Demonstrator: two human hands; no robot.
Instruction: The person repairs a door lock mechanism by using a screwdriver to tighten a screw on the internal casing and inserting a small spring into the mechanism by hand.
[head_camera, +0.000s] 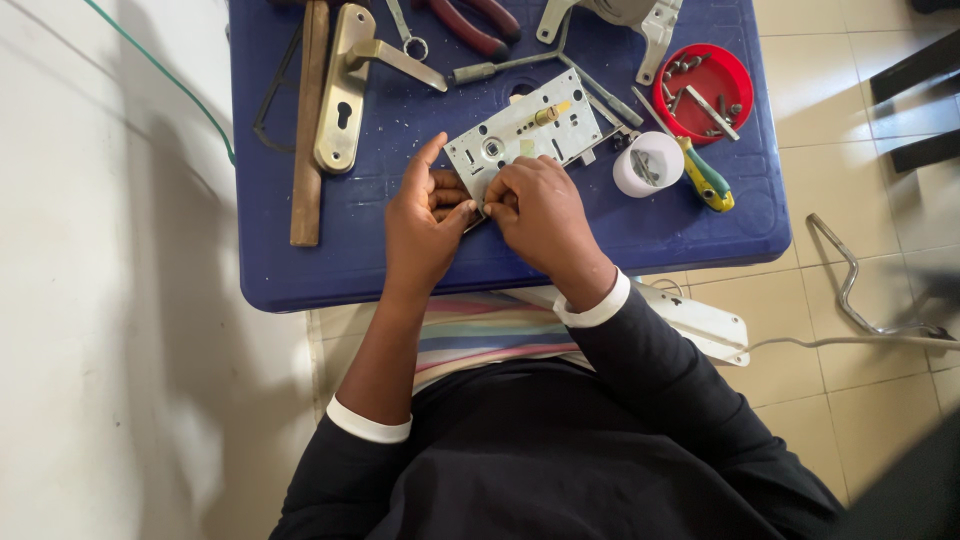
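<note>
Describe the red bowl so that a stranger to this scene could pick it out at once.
Start at the blue plastic table and go to its far right corner, beyond the grey lock case that both hands work on. There sits the red bowl, round and shallow, holding screws and small metal parts. It is the only red container; the cup beside it is white.

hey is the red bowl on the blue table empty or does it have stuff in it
Not empty. The red bowl on the blue table holds several small metal pieces, screws and a longer pin by the look of them, lying loose on its bottom.
</note>
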